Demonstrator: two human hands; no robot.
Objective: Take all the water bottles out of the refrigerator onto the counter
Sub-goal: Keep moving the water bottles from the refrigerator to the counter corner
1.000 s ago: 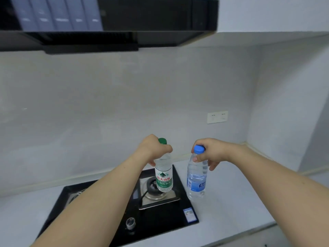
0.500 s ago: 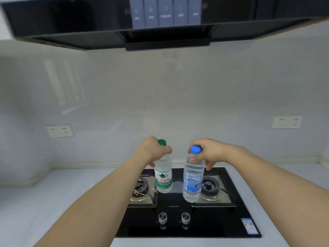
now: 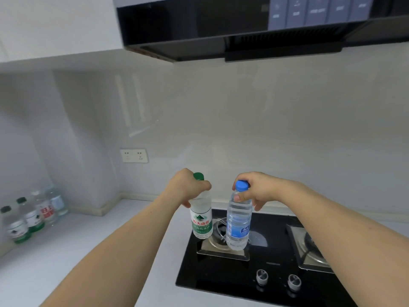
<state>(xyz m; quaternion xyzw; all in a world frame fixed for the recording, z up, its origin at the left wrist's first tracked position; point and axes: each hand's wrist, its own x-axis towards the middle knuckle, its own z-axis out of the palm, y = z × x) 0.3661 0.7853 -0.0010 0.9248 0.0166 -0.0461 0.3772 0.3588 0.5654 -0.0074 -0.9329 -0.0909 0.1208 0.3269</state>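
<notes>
Far-left bottles: we see a row of bottles standing on the tabletop near the corner, blurred, some with green labels, one with red.
Wall socket: we see a socket on the backsplash, above the tabletop.
Left hand: our left hand grips the green-capped bottle by its neck, upright, in the air over the hob's left edge.
Right hand: our right hand pinches the blue-capped bottle just under its cap, slightly tilted, above the left burner.
Hob: we see the black hob below both bottles, two knobs at its front.
</notes>
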